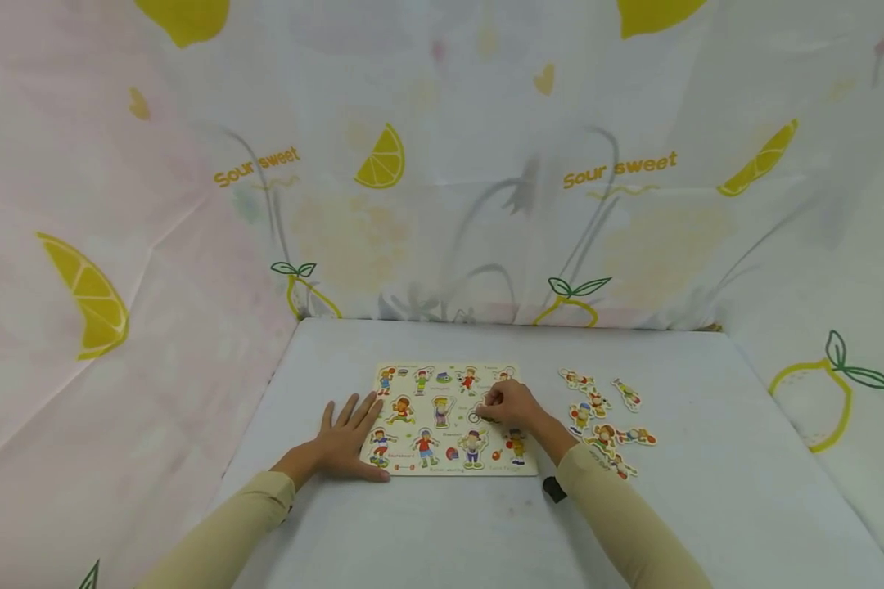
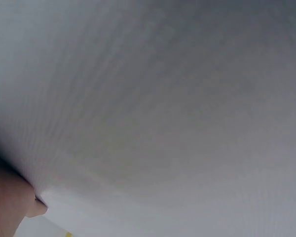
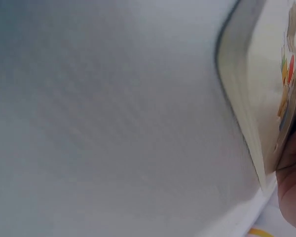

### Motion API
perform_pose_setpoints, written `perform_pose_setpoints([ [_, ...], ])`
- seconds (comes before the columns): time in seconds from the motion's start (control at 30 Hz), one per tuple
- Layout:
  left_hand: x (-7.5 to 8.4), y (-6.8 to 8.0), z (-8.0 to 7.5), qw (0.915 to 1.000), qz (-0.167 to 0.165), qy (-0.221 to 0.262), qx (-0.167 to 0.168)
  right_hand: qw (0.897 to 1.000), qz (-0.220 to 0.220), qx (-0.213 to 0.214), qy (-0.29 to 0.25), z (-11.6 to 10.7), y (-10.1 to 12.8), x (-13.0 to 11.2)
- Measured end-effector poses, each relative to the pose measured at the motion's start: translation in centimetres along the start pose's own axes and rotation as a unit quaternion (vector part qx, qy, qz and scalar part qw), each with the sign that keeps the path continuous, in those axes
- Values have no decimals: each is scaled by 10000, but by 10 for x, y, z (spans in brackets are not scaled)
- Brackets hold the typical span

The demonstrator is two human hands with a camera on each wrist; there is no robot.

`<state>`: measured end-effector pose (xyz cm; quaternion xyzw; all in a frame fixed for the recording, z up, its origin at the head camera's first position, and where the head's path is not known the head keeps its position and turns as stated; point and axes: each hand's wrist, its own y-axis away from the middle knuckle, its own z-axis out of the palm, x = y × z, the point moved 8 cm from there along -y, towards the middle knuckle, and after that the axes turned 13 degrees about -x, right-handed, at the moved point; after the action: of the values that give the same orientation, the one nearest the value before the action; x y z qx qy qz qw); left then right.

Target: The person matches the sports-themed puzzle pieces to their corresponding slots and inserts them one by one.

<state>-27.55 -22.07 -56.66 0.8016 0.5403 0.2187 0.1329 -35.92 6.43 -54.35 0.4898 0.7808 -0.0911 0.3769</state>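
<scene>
Pinching a piece between bent fingers, a person's right hand leans over a board on a white table.
The piece sits at the board's right side, partly hidden by the hand; the left hand, fingers straight and spread, rests on the board's left edge. Loose pieces, some overlapping, lie to the right, before a lemon-print cloth.
</scene>
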Motion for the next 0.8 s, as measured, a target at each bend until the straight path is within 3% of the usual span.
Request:
perform_pose_setpoints([
  [0.23,1,-1,-1,9999,74,-36,87,9982,-40,-71,-596,-4,5,2],
  [0.33,0,0,1,9999,97,-49,35,9981,-246,64,-568,-6,10,-2],
  [0.47,-3,1,2,9999,123,-54,21,9955,-675,509,434,-12,18,-17],
  [0.63,-3,1,1,9998,172,-58,108,9750,-619,921,1926,-22,24,-26],
  [0.8,-3,2,4,9998,133,-34,151,9628,-449,988,2476,-21,22,-23],
])
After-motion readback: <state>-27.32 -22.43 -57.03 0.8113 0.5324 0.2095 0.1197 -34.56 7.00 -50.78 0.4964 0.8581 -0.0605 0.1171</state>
